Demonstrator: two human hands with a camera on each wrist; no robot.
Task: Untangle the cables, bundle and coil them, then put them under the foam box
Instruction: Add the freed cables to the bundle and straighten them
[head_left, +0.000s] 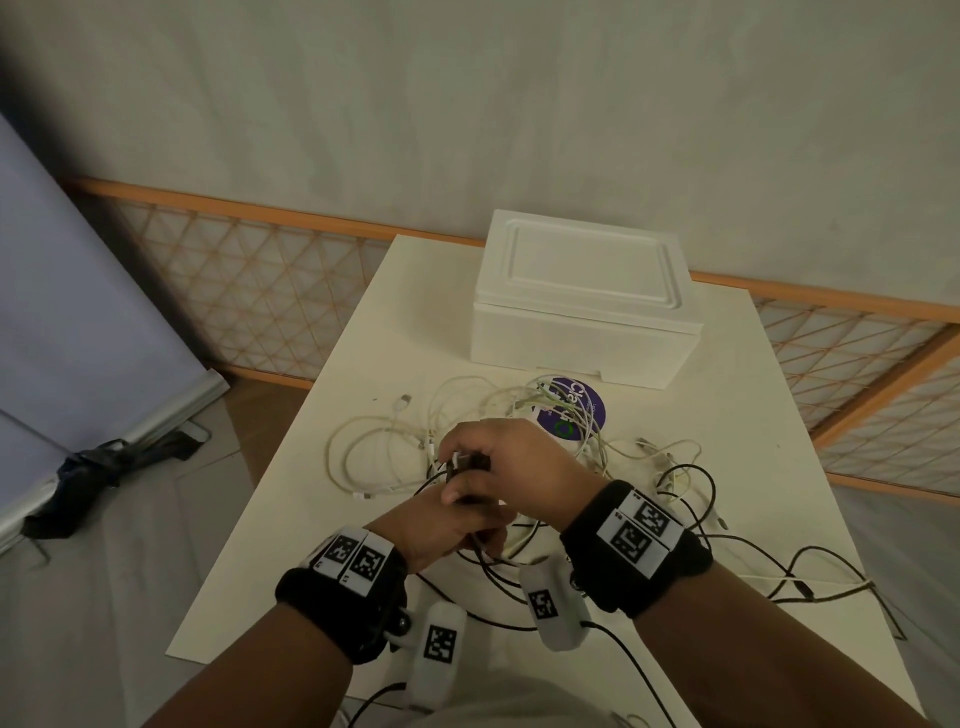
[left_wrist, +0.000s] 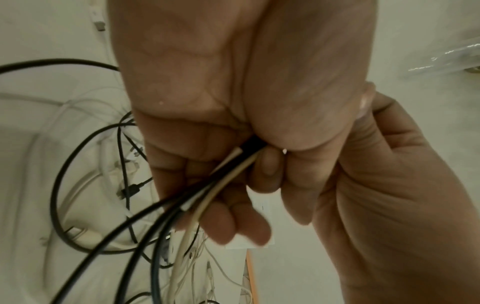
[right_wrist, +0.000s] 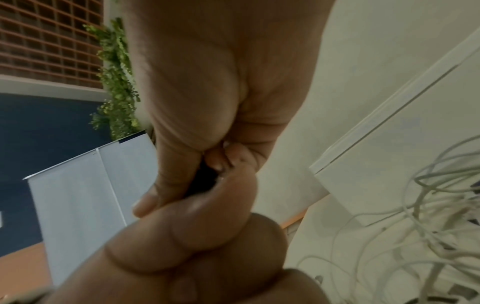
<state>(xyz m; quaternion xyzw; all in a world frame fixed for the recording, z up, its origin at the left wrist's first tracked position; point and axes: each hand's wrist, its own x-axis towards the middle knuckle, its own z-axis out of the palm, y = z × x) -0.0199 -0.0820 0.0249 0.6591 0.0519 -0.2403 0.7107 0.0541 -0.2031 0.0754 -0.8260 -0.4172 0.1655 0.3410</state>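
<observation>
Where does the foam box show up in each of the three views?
Head: foam box at upper centre, at the table's far end behind the cables.
Left wrist: not identifiable.
Right wrist: its white lidded side fills the right edge.
Shared landmark: the white cable tangle before it.

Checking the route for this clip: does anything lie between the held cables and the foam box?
Yes. Between the held cables and the foam box lie the tangled white cables and a purple round label, just before the box's near side.
</observation>
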